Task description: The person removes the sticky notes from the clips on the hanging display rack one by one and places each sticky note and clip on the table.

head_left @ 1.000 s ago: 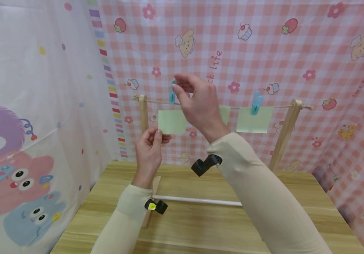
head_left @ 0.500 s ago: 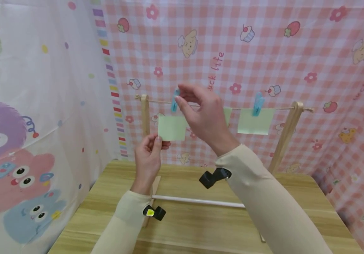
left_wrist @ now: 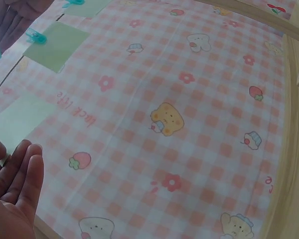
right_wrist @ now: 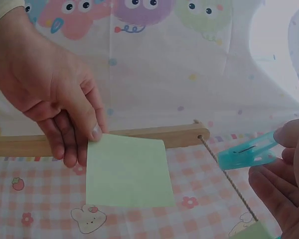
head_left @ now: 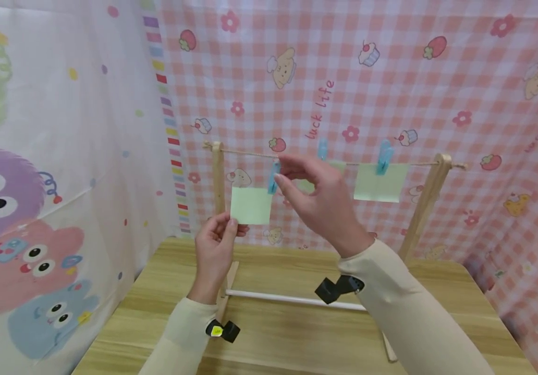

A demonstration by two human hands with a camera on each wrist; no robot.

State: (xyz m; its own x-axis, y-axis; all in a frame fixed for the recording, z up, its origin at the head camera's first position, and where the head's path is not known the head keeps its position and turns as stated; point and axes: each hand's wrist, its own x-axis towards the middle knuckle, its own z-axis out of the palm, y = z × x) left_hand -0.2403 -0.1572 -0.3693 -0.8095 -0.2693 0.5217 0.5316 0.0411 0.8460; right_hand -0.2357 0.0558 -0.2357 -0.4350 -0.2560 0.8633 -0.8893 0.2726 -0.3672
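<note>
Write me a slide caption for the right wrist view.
The left hand pinches a green paper square by one corner; the right hand holds a turquoise clothespin near the rope.

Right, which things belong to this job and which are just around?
Likely the job's:
pale green square paper, left hand
turquoise plastic clothespin, right hand
beige twisted rope
pale wooden posts

Just around:
pink-and-white checked cloth
white cartoon-print cloth
</note>
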